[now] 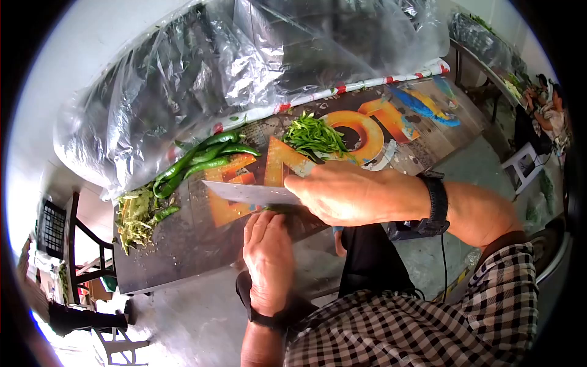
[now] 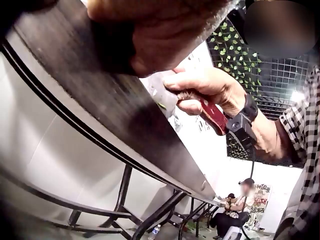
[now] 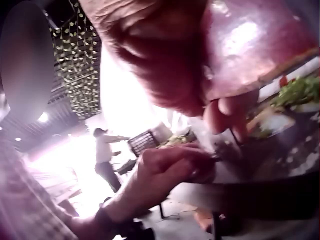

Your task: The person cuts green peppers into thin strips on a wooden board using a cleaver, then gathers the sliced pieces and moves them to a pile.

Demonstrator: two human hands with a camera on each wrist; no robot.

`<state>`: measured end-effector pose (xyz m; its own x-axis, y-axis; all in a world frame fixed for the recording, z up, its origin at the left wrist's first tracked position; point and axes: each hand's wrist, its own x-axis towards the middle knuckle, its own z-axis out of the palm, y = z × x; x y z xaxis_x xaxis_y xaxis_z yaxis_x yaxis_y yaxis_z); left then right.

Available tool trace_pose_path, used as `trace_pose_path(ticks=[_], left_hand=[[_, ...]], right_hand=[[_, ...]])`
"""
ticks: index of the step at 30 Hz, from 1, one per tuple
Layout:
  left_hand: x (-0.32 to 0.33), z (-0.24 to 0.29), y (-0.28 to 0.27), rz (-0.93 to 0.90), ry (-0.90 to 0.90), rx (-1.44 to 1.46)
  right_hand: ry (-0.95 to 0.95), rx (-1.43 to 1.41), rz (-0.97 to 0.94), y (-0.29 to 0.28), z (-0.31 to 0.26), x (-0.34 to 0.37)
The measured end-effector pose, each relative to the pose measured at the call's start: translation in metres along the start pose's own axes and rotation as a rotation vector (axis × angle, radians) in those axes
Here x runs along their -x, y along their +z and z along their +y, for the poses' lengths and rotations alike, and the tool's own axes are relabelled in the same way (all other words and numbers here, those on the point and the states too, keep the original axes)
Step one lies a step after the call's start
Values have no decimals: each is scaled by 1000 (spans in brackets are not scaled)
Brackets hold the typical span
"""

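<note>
My right hand (image 1: 342, 192) grips a kitchen knife by its red handle (image 2: 214, 116). Its broad blade (image 1: 244, 192) points left over the table, just beyond my left hand (image 1: 268, 251). The left fingers are bent down at the table's near edge, over a green chili pepper (image 1: 272, 208) that is mostly hidden. In the right wrist view the left fingertips sit close beside the blade. Whole green chili peppers (image 1: 202, 160) lie in a bunch at the left, and a pile of sliced green pepper (image 1: 313, 136) stands beyond the knife.
Pepper scraps (image 1: 137, 214) are heaped at the table's left end. Clear plastic sheeting (image 1: 244, 61) covers something bulky along the back of the printed table (image 1: 165, 269). A white stool (image 1: 523, 168) stands on the right; other people sit or stand farther off.
</note>
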<state>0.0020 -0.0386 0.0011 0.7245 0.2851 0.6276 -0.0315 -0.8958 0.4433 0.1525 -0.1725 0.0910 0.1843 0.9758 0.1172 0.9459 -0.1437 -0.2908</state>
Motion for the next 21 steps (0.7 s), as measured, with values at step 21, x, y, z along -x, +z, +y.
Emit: trace_pose_path(ticks=[21], left_hand=[[4,-8,4,44,19,-9]], right_hand=[[44,-162,68,3,-1,12]])
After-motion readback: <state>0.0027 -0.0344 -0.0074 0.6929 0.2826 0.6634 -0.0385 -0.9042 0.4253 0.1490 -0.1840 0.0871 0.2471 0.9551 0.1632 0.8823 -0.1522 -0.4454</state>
